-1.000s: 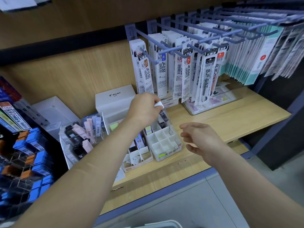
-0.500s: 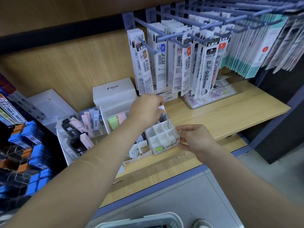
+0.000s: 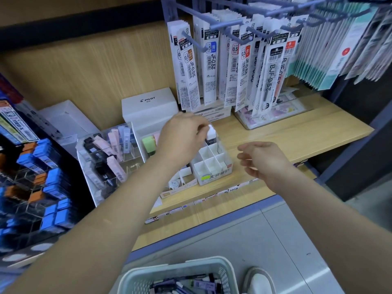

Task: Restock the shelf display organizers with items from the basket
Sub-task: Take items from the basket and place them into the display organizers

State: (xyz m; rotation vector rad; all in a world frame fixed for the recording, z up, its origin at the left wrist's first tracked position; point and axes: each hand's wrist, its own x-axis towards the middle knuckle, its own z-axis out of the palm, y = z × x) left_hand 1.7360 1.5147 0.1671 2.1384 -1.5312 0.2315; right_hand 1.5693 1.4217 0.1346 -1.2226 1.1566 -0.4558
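Note:
My left hand (image 3: pixel 182 134) reaches over the shelf and pinches the white cap of a small lead case (image 3: pixel 211 135), which stands upright in a back cell of the white gridded organizer (image 3: pixel 214 166). The organizer's other cells look bare. My right hand (image 3: pixel 262 160) hovers just right of the organizer with loosely curled fingers, holding nothing. A pale green basket (image 3: pixel 180 276) with several pens and refill cases sits on the floor at the bottom of the view.
A clear tilted organizer (image 3: pixel 101 158) with pink, black and blue cases stands to the left, a white PILOT box (image 3: pixel 148 102) behind. Refill packs (image 3: pixel 233 66) hang from hooks above. Blue and orange boxes (image 3: pixel 48 187) fill a rack at far left. A shoe (image 3: pixel 257 280) is beside the basket.
My right hand has let go of the organizer's front corner and drawn back to the right. My left hand has lowered the lead case into a back cell. The basket has come into view.

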